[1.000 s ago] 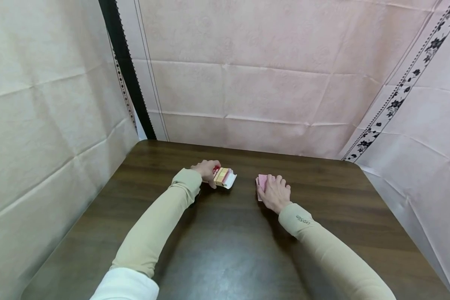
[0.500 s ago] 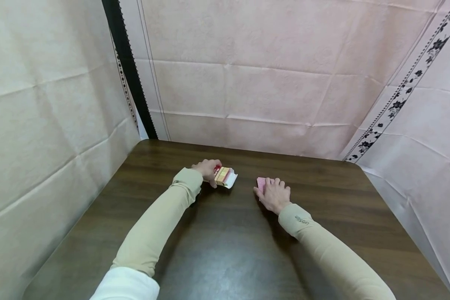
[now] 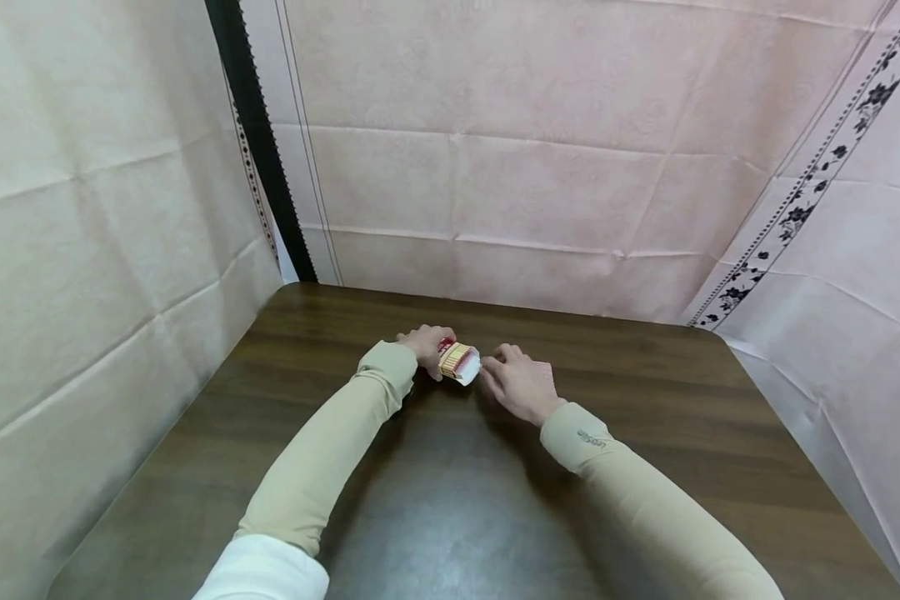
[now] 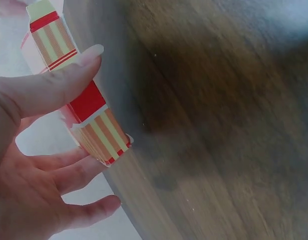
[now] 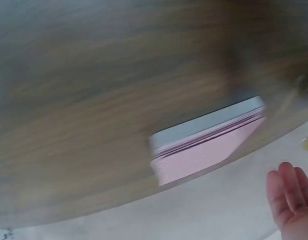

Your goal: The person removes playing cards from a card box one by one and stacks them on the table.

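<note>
My left hand [image 3: 423, 345] grips a red-and-yellow striped playing-card box [image 3: 456, 360] low over the table. In the left wrist view the thumb [image 4: 48, 90] presses one narrow side of the card box [image 4: 88, 104] and fingers lie behind it. The box's white end flap stands open toward the right. Close to that flap is my right hand [image 3: 519, 385], its fingers fairly straight and holding nothing. A deck of pink-backed cards [image 5: 209, 147] lies stacked on the table, slightly uneven along its edge; the right hand partly hides it in the head view.
The dark brown wooden table [image 3: 420, 500] has its far edge just beyond the hands. Pale cloth [image 3: 540, 192] hangs behind and on both sides, with a black strip [image 3: 258, 142] at the back left corner.
My right hand has let go of the card deck and moved left toward the box. My left hand has shifted the box slightly right and nearer.
</note>
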The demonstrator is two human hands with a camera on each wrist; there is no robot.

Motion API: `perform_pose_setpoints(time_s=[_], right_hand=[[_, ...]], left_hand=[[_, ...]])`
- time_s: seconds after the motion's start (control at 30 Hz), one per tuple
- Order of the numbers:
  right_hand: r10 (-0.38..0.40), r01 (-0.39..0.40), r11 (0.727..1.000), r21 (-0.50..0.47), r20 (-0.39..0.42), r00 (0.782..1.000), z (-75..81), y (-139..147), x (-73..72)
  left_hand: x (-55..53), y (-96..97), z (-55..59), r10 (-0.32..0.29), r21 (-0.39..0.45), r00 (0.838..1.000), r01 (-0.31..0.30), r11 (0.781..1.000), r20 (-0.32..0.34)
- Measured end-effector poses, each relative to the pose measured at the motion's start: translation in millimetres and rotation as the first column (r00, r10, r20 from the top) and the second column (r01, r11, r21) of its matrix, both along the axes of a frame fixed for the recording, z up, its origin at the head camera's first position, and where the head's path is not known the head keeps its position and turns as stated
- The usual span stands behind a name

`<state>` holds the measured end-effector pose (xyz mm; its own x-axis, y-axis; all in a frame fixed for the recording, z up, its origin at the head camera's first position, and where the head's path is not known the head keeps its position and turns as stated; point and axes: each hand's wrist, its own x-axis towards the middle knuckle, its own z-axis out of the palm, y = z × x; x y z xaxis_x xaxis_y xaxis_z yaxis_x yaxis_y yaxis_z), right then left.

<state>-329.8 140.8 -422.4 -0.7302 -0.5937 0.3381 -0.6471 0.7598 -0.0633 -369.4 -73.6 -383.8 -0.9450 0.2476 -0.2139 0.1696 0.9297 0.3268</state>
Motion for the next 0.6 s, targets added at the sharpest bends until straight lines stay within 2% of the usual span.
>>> perform_pose_setpoints(time_s=[0.13,0.37,0.47,0.6], right_hand=[[0.042,-0.045,0.998,0.039,0.056,0.998,-1.7,-16,0.4],[-0.02,0.003,0.991,0.134,0.124,0.992,-4.2,-29,-2.3],[-0.014,-0.004,0.99,0.141,0.126,0.992,-3.6,-29,-3.7],[0.049,-0.059,0.992,0.111,0.092,0.995,-1.5,-28,-6.3]], left_hand=[[-0.3,4.4,-4.2,-0.022,0.003,1.0,0.022,1.0,-0.003],[-0.1,8.5,-3.4,-0.081,0.027,0.997,0.08,0.996,0.012],[-0.9,6.7,-2.7,-0.089,0.023,0.996,0.088,0.996,0.017],[-0.4,0.9,-0.5,-0.074,0.01,0.997,0.074,0.997,0.023]])
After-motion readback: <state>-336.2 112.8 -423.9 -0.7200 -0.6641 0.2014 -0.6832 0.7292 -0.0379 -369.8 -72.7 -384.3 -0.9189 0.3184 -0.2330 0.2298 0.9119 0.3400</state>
